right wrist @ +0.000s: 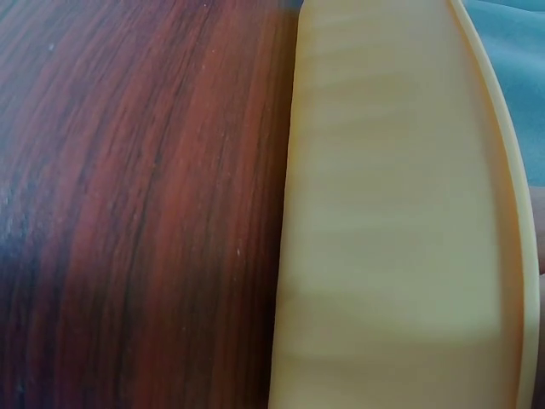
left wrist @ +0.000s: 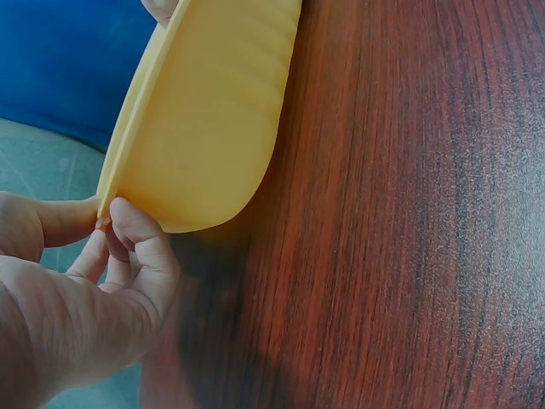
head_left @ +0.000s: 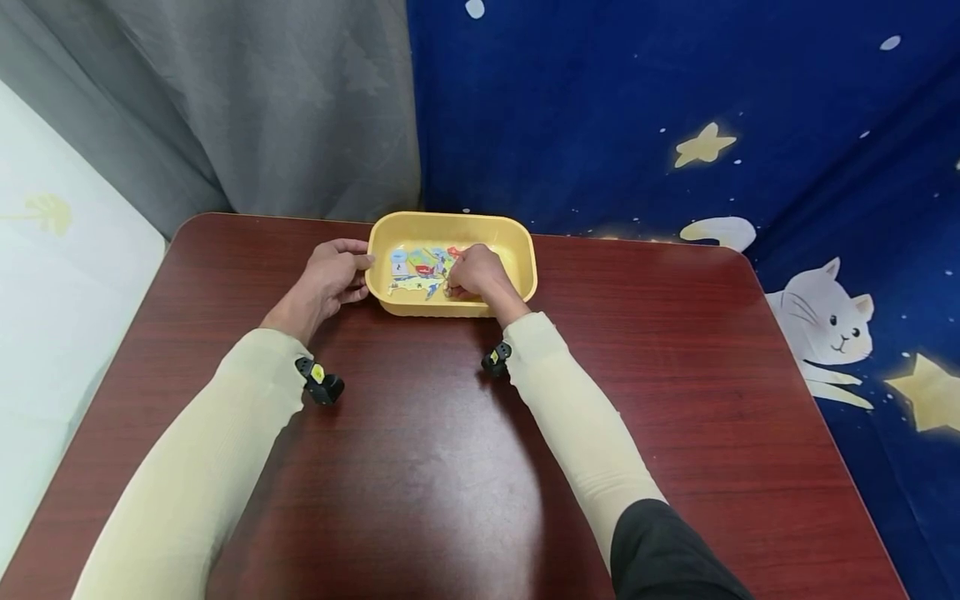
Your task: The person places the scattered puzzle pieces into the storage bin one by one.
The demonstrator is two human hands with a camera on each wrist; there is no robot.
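A yellow plastic basin [head_left: 405, 218] sits at the far edge of the table. At its left end my left hand [head_left: 327, 277] grips the rim; in the left wrist view the thumb and fingertips [left wrist: 128, 213] pinch it from both sides. Colourful flat printed pieces [head_left: 420, 267] lie on the basin's floor, toward its left half. My right hand [head_left: 478, 271] reaches down over the front wall into the basin, fingers bent among the pieces at their right side. Its fingertips are mostly hidden, so I cannot tell whether they hold a piece. The right wrist view shows mainly the basin's outer wall [right wrist: 392, 204].
The dark red wooden table [head_left: 420, 467] stretches toward me and to the right of the basin. Behind it hang a grey curtain [head_left: 300, 100] and a blue curtain [head_left: 570, 108] with stars and a cat. Small black wrist cameras [head_left: 322, 385] sit at both cuffs.
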